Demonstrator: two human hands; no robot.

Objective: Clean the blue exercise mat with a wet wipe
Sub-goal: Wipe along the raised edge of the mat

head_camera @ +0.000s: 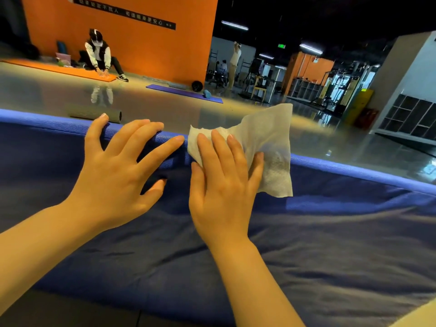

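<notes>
Mat [330,244] blue, wrinkled, under both your hands. Your left hand [118,171] spread flat, fingers over far edge. Your right hand [224,175] flat, pressing wipe [266,138] at same edge. Glossy gym floor [153,105] beyond; orange wall [146,48], sign unreadable.

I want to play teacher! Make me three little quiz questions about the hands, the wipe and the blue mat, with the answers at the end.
1. True or false: the left hand holds the wet wipe.
2. Which colour is the mat under the seated person far away? A) green B) orange C) white
3. Fill in: the right hand presses the wipe against the far ____ of the blue mat.

Key
1. False: the right hand has it; the left hand rests spread on the mat.
2. B, the orange mat.
3. Edge.
</notes>
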